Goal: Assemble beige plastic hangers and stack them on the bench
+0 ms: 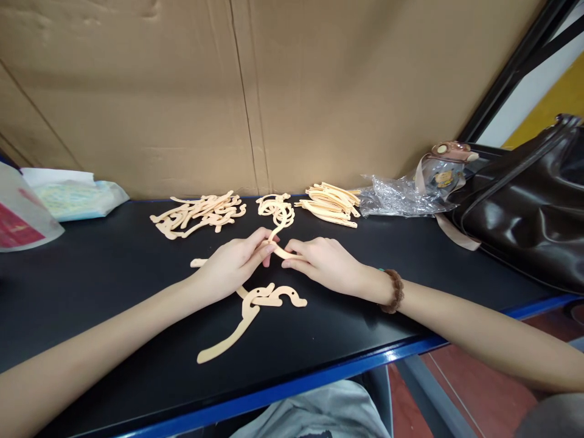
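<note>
My left hand [237,263] and my right hand [325,263] meet at the middle of the black table [104,274]. Both pinch the same thin curved wooden piece [277,238], fingers closed on it from either side. Just in front of my hands lie joined flat wooden cut-outs [255,313], one a long curved strip reaching toward me. Behind my hands rest three heaps of similar pale wooden parts: a left pile [201,213], a middle looped pile [276,207] and a right stack [331,204].
A brown cardboard wall [274,91] backs the table. At the right stand a dark leather bag [524,207] and crumpled clear plastic [401,194]. At the left lie plastic packets [73,198] and a bag [18,219]. The table has a blue front edge [319,377].
</note>
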`<state>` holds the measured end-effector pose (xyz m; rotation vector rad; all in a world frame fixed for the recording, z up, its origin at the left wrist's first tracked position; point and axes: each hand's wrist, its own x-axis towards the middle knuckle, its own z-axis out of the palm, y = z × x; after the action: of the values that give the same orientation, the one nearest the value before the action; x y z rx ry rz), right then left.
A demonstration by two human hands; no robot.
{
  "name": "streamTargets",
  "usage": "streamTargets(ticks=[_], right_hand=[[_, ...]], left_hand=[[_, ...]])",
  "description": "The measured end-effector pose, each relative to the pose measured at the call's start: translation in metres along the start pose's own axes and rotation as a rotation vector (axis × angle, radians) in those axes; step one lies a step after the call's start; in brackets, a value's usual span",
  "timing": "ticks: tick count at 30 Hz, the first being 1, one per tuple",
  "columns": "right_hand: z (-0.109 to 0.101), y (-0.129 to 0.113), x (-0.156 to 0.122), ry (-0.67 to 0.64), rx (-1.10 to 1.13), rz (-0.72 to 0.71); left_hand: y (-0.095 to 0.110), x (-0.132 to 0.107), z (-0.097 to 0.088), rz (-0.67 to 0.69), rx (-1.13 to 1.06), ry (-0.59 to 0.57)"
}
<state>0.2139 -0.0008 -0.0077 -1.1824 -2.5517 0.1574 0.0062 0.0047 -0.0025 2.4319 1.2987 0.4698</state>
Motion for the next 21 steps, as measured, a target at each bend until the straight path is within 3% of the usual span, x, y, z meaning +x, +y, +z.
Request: streamTargets(ticks=[7, 14, 17, 21], right_hand=[[0.006, 0.007, 0.002, 0.132, 0.03, 0.133], [-0.004, 0.014, 0.005, 0.233, -0.178, 0.231], [-0.01, 0.018, 0.005, 0.246, -0.22, 0.258], [-0.014, 0.019, 0.003, 0.241, -0.246, 0.244]], left_hand=[[-0.003, 0.0, 0.0, -0.033, 0.136, 0.046], [-0.014, 0.003, -0.005, -0.051, 0.233, 0.176], [-0.023, 0.006, -0.006, -0.102, 0.214, 0.235], [-0.025, 0.007, -0.005, -0.078, 0.144, 0.204]])
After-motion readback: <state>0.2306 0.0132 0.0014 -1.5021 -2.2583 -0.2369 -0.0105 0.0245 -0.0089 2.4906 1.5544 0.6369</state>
